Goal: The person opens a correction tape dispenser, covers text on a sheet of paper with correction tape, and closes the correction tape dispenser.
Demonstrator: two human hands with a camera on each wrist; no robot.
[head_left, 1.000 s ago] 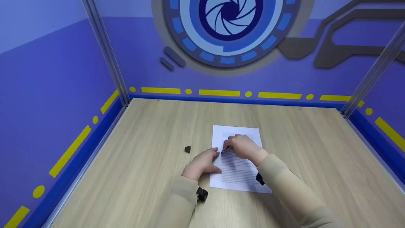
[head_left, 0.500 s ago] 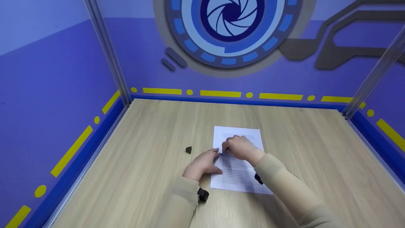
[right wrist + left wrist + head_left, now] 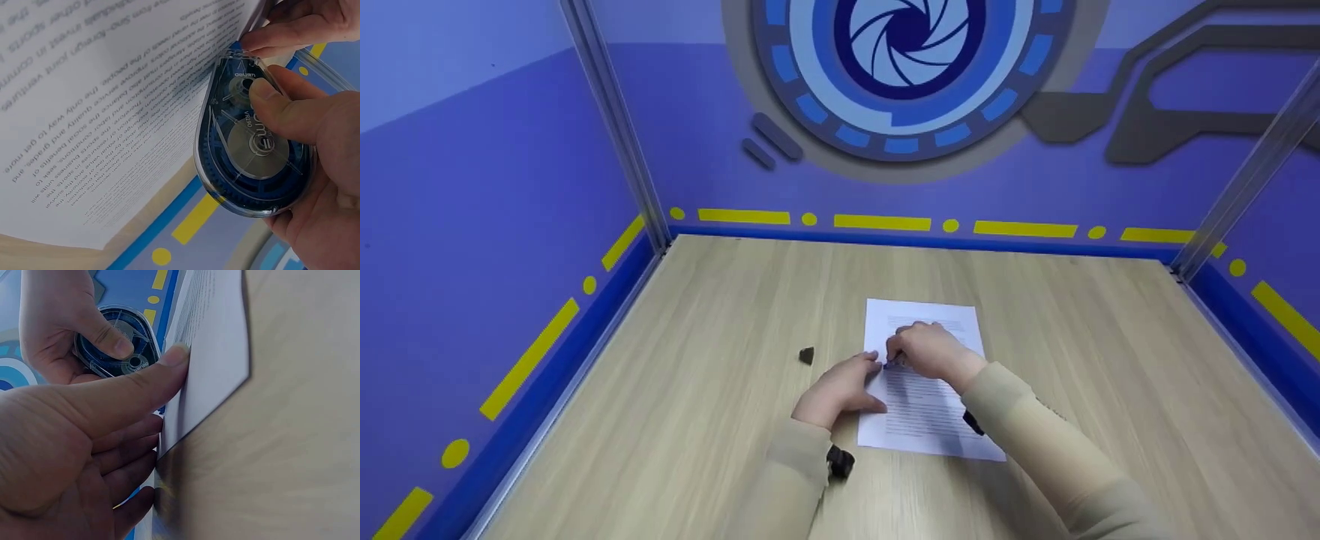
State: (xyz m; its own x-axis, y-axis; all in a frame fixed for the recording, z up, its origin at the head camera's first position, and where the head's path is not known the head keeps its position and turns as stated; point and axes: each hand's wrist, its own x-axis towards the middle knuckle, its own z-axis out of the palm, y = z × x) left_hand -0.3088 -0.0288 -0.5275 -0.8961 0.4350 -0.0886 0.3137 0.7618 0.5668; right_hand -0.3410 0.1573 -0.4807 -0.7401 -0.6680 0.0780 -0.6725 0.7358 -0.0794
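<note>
A sheet of printed paper (image 3: 930,427) lies on the table, its lines of text plain in the right wrist view. My right hand (image 3: 934,351) grips a correction tape dispenser (image 3: 253,152), a clear case with dark reels inside. The thumb presses on its side, and its blue tip (image 3: 237,46) meets the paper near the left margin. Spread along the sheet's left edge, my left hand (image 3: 844,386) rests with its thumb and fingertips on the paper. In the left wrist view the dispenser (image 3: 121,343) shows just beyond the left thumb.
To the left of the sheet lies a small dark angular piece (image 3: 807,355). The wooden table (image 3: 720,315) meets blue-purple walls (image 3: 697,135) with yellow markings at the back and sides. Metal posts (image 3: 619,120) stand at the back corners.
The right hand has lowered slightly, and the dispenser's angle has shifted a little in it, its tip staying near the left margin. The left hand keeps its place on the sheet.
</note>
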